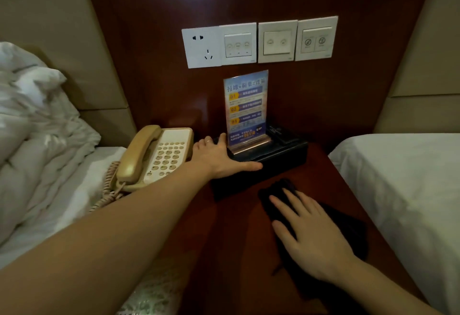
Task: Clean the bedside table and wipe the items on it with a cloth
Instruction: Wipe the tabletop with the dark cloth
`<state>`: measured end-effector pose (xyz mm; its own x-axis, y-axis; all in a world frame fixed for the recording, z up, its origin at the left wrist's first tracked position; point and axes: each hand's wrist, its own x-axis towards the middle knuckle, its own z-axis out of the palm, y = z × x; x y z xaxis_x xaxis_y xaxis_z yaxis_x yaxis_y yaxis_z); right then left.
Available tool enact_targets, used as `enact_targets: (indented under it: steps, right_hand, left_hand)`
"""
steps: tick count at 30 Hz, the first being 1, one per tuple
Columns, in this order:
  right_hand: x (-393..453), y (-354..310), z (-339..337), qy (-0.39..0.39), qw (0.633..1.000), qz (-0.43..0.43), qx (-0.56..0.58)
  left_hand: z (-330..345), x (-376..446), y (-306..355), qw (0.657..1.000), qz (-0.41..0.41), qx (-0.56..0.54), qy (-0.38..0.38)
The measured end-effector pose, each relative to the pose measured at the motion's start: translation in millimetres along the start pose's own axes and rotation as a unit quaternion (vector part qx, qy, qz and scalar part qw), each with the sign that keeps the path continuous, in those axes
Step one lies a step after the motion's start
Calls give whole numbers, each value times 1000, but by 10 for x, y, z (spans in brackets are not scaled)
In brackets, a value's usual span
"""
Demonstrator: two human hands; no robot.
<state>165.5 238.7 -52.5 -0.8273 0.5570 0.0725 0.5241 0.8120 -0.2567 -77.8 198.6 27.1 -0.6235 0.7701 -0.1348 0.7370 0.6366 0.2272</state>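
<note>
A dark cloth (pixel 346 230) lies on the red-brown bedside table (pixel 234 230), and my right hand (pixel 311 230) presses flat on it with straight fingers. My left hand (pixel 216 155) grips the left end of a black box (pixel 281 155) at the back of the table, thumb along its front edge and fingers over its top. An acrylic sign stand (pixel 247 109) with a blue notice stands on the box. A beige telephone (pixel 159 155) sits at the table's left, its coiled cord hanging toward the bed.
A bed with a rumpled white duvet (pixel 37 128) borders the table on the left. Another bed with a white sheet (pixel 403 180) borders it on the right. A socket and three switch plates (pixel 258 43) are on the wood panel behind.
</note>
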Motion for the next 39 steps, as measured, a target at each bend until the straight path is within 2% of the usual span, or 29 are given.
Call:
enact_targets:
  steps: [3,10,14,21,24,29,34,39]
  right_hand:
    - [-331,-133,-26,-19,998,-61,14]
    - [-628,-269,-61,-23,997,-73,31]
    - [-735,-275,-47,-20,996,-78,39]
    - [-852,-262,78,-46,997,-60,-20]
    - [-826,-269,-18,-52,996,-61,-34]
    - [-772,-234,-43,-35,991,-130,-11]
    - [-736,-239,-29,-59,989,-135,-29]
    - [-686,-252,-61,-72,990,-123,-19]
  left_hand:
    - [-54,-201,13,1000,0,-26,0]
    - [102,-461,133,995,69,-65,-15]
    - [167,-540,247,995,53,-76,25]
    - [261,-670,590,997,16,-65,30]
    - [326,-668,695,994,41,-99,10]
    - [513,-719,807,982,101,-162,14]
    - [581,-706,993,977,112,-175,55]
    - [604,-666,1009,968,130,-215,18]
